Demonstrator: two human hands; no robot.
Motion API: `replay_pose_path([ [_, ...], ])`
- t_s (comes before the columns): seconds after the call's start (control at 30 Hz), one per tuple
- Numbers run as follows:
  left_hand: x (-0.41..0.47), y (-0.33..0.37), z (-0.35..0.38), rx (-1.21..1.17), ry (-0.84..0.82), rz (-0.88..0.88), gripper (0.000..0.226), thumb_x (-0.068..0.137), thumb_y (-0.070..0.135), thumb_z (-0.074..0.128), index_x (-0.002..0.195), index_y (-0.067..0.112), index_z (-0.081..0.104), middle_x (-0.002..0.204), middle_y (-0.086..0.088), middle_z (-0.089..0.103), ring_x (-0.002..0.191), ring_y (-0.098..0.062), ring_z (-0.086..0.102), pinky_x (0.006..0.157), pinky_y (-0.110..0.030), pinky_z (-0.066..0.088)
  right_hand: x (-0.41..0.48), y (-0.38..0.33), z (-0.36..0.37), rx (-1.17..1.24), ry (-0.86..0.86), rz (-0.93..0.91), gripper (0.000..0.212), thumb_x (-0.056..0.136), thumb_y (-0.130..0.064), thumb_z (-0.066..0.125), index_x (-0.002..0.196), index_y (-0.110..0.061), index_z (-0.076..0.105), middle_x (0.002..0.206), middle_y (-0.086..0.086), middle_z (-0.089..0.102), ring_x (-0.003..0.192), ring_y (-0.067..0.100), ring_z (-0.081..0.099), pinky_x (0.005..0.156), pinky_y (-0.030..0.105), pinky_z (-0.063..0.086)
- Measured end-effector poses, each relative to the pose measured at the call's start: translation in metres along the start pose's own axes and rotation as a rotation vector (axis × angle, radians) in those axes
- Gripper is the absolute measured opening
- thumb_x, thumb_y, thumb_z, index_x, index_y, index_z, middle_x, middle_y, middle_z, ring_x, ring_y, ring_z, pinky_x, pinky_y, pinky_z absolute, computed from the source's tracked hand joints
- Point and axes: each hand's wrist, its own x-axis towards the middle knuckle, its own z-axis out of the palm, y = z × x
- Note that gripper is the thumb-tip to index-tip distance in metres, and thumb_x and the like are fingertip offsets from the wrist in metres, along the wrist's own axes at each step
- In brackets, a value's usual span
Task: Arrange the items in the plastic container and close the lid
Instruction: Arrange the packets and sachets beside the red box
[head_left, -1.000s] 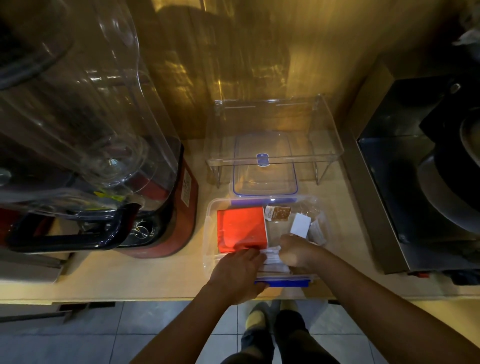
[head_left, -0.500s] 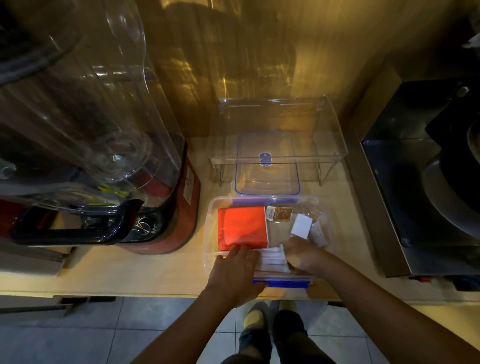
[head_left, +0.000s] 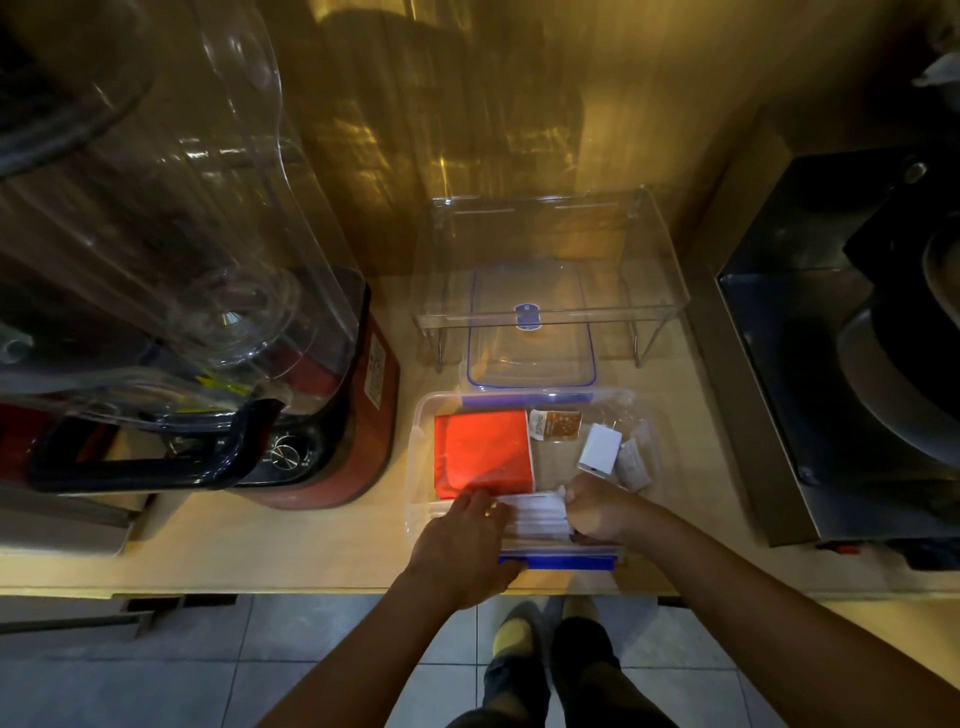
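Observation:
A clear plastic container (head_left: 422, 415) with blue clips stands open at the counter's front edge. Inside lie an orange-red packet (head_left: 483, 451) on the left, a small brown sachet (head_left: 556, 423), a white charger plug (head_left: 600, 451) and small white sachets (head_left: 632, 462). A stack of white paper packets (head_left: 535, 512) lies along the near side. My left hand (head_left: 462, 545) rests its fingers on the stack's left end. My right hand (head_left: 597, 512) grips the stack's right end. The container's clear lid (head_left: 530, 343) with a blue rim lies just behind it.
A large blender with a red base (head_left: 358, 415) and clear jug stands to the left. A clear acrylic riser (head_left: 660, 291) straddles the lid at the back. A dark metal appliance (head_left: 831, 364) fills the right side. The counter edge and tiled floor are below.
Both hands have shifted slightly toward the container's near edge with the white packets. The other items have not moved.

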Motion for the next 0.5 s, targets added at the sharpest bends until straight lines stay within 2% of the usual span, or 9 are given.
replay_pose_path([
  [0.07,0.001,0.0,-0.003,-0.016,-0.013,0.003,0.063,0.081,0.047,0.061,0.134,0.023,0.039,0.136,-0.005,0.045,0.124,-0.021,0.044,0.094,-0.039,0.049,-0.002,-0.001,0.0,-0.026,0.012,0.002,0.02,0.087,-0.007,0.05,0.104,-0.002,0.059,0.088,0.009,0.058,0.095,0.029,0.062,0.08,0.035,0.051],
  [0.1,0.001,0.0,-0.005,-0.018,-0.021,0.009,0.063,0.081,0.047,0.061,0.134,0.022,0.039,0.137,-0.006,0.044,0.124,-0.021,0.043,0.095,-0.039,0.049,-0.002,-0.001,0.001,-0.003,0.017,0.012,0.023,0.087,-0.007,0.049,0.106,0.001,0.058,0.085,0.009,0.057,0.092,0.028,0.061,0.076,0.033,0.051],
  [0.17,0.0,-0.001,-0.007,-0.018,-0.045,0.019,0.063,0.081,0.046,0.06,0.135,0.021,0.037,0.138,-0.006,0.043,0.125,-0.022,0.042,0.095,-0.041,0.049,-0.002,-0.005,0.0,0.045,0.077,0.023,0.018,0.088,-0.009,0.049,0.1,-0.001,0.06,0.082,0.008,0.057,0.085,0.024,0.06,0.067,0.028,0.047],
  [0.27,-0.002,-0.001,-0.008,-0.004,-0.054,0.006,0.065,0.082,0.05,0.057,0.137,0.024,0.034,0.139,-0.005,0.042,0.124,-0.022,0.045,0.094,-0.042,0.049,-0.005,-0.01,-0.009,0.003,0.293,0.016,0.011,0.09,-0.011,0.048,0.09,-0.01,0.059,0.084,0.006,0.062,0.075,0.018,0.057,0.057,0.025,0.04],
  [0.4,-0.006,-0.001,-0.011,0.042,-0.004,-0.005,0.062,0.081,0.057,0.053,0.134,0.028,0.038,0.135,0.0,0.052,0.116,-0.019,0.054,0.092,-0.036,0.047,0.001,-0.012,-0.025,-0.192,0.599,-0.002,0.02,0.088,-0.014,0.049,0.107,-0.014,0.058,0.099,0.005,0.066,0.082,0.02,0.062,0.064,0.03,0.044],
  [0.5,-0.011,0.005,-0.017,0.002,0.165,0.065,0.056,0.078,0.064,0.042,0.124,0.033,0.048,0.12,0.005,0.064,0.104,-0.014,0.061,0.086,-0.028,0.046,0.013,-0.009,-0.033,-0.309,0.634,-0.046,0.034,0.085,-0.012,0.049,0.119,-0.016,0.051,0.11,0.006,0.066,0.098,0.026,0.065,0.071,0.033,0.048],
])
